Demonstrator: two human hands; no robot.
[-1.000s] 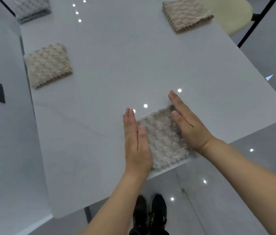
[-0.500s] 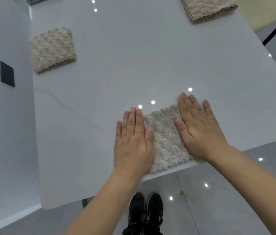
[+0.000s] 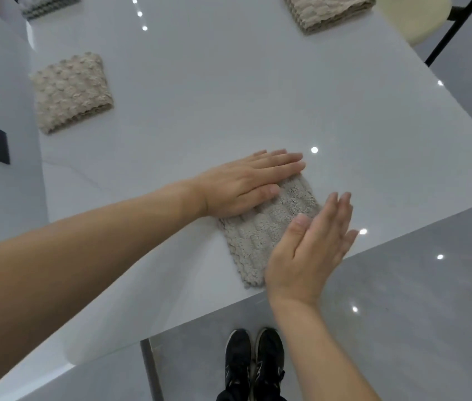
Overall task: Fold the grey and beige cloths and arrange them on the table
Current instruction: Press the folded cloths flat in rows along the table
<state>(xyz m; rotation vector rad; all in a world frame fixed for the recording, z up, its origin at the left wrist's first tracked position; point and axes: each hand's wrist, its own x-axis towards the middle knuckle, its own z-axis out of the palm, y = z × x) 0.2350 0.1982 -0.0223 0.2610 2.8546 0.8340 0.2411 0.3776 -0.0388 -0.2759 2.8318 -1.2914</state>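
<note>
At the near edge of the white table (image 3: 229, 82), the left hand (image 3: 246, 186) presses flat, fingers straight, on the far side of a folded beige cloth (image 3: 266, 227), while the right hand (image 3: 310, 250) stands edge-on, fingers straight, gripping nothing, against its right side.

A wide bare stretch of the bench (image 3: 229, 91) lay open between the folded beige cloth (image 3: 71, 91) at far left and another beige cloth (image 3: 326, 10) at far right; a grey cloth (image 3: 46, 4) sat in the far-left corner.
</note>
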